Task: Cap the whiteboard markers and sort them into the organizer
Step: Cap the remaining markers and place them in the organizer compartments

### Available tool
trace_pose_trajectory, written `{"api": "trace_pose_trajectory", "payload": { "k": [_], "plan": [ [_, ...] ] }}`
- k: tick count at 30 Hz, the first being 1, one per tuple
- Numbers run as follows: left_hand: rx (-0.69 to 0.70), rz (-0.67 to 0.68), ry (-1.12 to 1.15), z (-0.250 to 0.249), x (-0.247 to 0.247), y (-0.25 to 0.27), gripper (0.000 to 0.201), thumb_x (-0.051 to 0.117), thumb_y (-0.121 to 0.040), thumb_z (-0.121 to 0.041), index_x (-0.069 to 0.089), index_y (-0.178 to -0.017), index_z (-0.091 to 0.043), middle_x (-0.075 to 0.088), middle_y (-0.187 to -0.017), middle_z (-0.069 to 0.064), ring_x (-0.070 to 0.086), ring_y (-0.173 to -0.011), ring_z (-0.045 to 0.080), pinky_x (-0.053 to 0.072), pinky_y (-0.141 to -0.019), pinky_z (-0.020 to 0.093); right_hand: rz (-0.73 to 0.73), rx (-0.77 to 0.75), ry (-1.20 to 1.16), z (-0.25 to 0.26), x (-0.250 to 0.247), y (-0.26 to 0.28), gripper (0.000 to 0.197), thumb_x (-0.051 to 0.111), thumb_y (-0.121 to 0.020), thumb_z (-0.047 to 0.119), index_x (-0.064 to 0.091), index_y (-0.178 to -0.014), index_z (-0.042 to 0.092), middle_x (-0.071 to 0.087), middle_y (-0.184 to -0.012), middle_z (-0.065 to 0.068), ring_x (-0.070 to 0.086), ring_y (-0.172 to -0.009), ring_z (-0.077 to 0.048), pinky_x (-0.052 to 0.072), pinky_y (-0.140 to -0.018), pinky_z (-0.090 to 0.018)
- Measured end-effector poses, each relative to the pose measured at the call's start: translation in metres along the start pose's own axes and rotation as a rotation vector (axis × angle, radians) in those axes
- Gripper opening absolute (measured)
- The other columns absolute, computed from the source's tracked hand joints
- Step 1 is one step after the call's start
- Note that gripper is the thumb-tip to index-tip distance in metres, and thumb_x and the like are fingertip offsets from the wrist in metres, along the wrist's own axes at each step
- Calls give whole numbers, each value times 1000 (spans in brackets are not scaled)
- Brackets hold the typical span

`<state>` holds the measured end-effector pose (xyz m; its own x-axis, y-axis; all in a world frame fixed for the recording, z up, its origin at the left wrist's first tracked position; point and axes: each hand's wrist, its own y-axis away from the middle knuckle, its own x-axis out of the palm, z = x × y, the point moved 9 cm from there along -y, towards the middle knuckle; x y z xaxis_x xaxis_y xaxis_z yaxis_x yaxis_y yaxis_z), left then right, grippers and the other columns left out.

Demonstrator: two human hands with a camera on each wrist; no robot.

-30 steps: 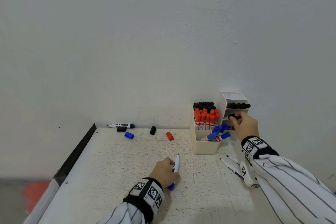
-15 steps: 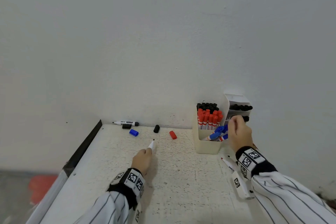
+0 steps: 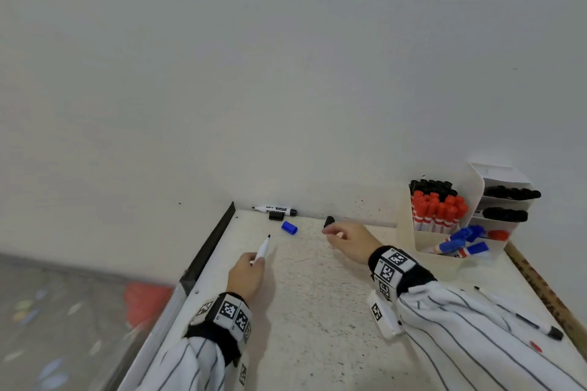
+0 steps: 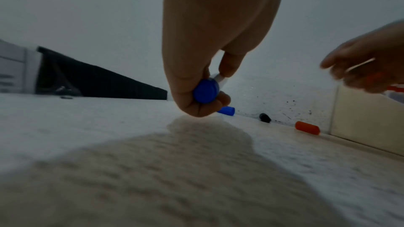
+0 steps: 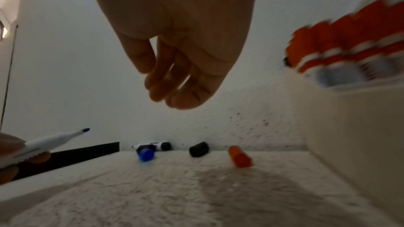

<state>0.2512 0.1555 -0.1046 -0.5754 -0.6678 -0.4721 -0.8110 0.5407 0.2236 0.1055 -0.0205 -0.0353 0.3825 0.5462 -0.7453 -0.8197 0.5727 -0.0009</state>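
Observation:
My left hand (image 3: pixel 254 260) grips an uncapped marker (image 3: pixel 263 247) with a white barrel and a blue end (image 4: pixel 206 92), its dark tip pointing toward the wall. A blue cap (image 3: pixel 289 228) lies just beyond that tip. My right hand (image 3: pixel 332 233) hovers above the table with loosely curled fingers (image 5: pixel 172 91) and holds nothing. Under and ahead of it lie a black cap (image 5: pixel 198 149) and a red cap (image 5: pixel 240 156); the hand hides the red cap in the head view. The cream organizer (image 3: pixel 427 241) stands at the back right, holding black, red and blue capped markers.
A black marker (image 3: pixel 276 209) and a small black piece (image 3: pixel 276 216) lie against the back wall. Uncapped markers (image 3: pixel 521 317) lie at the front right, beside my right sleeve. A black strip (image 3: pixel 209 244) lines the table's left edge. A wooden stick (image 3: pixel 540 289) runs along the right edge.
My right hand left the organizer and swung left to hover over the loose caps. My left hand carried the marker toward the back left, near the blue cap.

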Motion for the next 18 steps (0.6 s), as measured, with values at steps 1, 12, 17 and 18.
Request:
{"api": "trace_pose_trajectory", "payload": {
  "k": [1,12,17,18],
  "plan": [
    [-2,-1,-10,3,-5,-2,29,42,-94,-25,52,-119,-13,61,-111,11,57,-90,29,49,-85,38,45,19,28,2,13,-11,32,47,-94,21,55,-125,16,56,-122,2,50,-103,-11,37,-88,-18],
    [25,60,-89,13,-23,-25,20,44,-92,-23,55,-107,-17,59,-97,4,52,-78,18,43,-69,26,268,120,279,12,99,-79,63,43,-91,27,16,-147,28,21,-152,-4,26,-135,-29,26,-112,-35],
    [52,84,-107,10,-18,-24,24,44,-92,-25,56,-111,-16,61,-105,5,54,-84,16,46,-74,26,223,95,354,14,93,-79,4,55,-86,24,51,-88,23,50,-115,-8,50,-104,-26,39,-84,-28],
    [60,91,-110,9,-16,-22,25,44,-93,-25,55,-113,-16,61,-105,4,53,-83,15,45,-70,24,226,86,363,14,92,-77,14,57,-85,18,45,-78,23,51,-108,-8,50,-96,-24,39,-75,-27]
  ]
}}
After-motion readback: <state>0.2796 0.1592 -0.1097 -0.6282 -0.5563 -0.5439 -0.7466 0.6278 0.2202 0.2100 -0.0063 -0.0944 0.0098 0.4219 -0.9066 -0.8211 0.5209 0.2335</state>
